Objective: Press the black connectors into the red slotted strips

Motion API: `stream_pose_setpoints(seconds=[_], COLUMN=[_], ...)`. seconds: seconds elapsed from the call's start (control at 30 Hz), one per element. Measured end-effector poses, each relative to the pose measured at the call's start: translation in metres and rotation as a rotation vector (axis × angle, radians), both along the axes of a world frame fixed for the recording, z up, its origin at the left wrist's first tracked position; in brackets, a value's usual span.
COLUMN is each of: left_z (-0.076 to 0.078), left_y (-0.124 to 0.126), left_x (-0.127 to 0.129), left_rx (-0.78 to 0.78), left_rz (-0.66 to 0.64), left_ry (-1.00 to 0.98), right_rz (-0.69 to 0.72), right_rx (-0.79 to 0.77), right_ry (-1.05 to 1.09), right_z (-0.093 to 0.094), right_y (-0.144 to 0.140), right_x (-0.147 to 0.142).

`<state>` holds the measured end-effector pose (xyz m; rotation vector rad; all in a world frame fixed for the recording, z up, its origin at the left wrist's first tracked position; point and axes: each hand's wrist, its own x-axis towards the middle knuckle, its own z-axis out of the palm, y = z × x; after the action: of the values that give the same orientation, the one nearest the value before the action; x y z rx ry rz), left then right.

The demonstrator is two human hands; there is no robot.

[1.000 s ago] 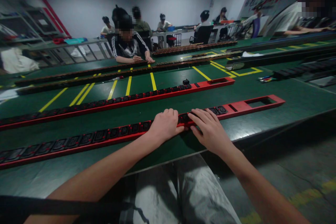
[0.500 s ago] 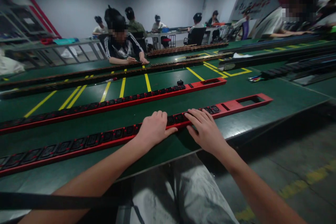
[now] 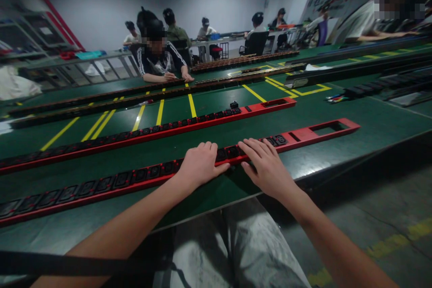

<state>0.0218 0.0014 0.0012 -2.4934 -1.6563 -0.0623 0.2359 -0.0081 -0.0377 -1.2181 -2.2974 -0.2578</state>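
Note:
A long red power strip housing (image 3: 313, 132) filled with black sockets lies along the near edge of the green table (image 3: 371, 117). My left hand (image 3: 200, 165) rests on top of it, fingers curled over the sockets. My right hand (image 3: 266, 166) lies just to its right, fingers spread flat over the strip, pressing on the sockets. A few black sockets (image 3: 278, 140) show beyond my right fingertips, then an empty slot in the red housing. Neither hand lifts anything.
A second red strip (image 3: 189, 127) lies parallel further back, with a loose black socket (image 3: 233, 105) on it. Darker strips lie beyond the yellow floor-style lines. A person in a striped black jacket (image 3: 158, 60) works across the table; other people sit behind and at the right.
Both hands stay on the near strip, almost in the same spot. The view has shifted slightly; nothing was picked up or let go.

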Motion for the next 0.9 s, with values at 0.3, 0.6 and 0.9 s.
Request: stream_pose_setpoints(seconds=[0.3, 0.6, 0.9], left_z=[-0.0007, 0.0024, 0.0011], left_y=[0.0005, 0.0003, -0.0001], left_x=[-0.0005, 0.0008, 0.0004], left_rx=[0.009, -0.049, -0.028], left_rz=[-0.007, 0.031, 0.015], left_ry=[-0.008, 0.009, 0.006], right_rz=[0.004, 0.013, 0.007], right_rx=[0.000, 0.003, -0.005], right_ry=[-0.016, 0.013, -0.015], right_z=[0.0000, -0.0015, 0.0006], right_y=[0.0006, 0.0013, 0.0000], right_x=[0.0002, 0.0005, 0.0007])
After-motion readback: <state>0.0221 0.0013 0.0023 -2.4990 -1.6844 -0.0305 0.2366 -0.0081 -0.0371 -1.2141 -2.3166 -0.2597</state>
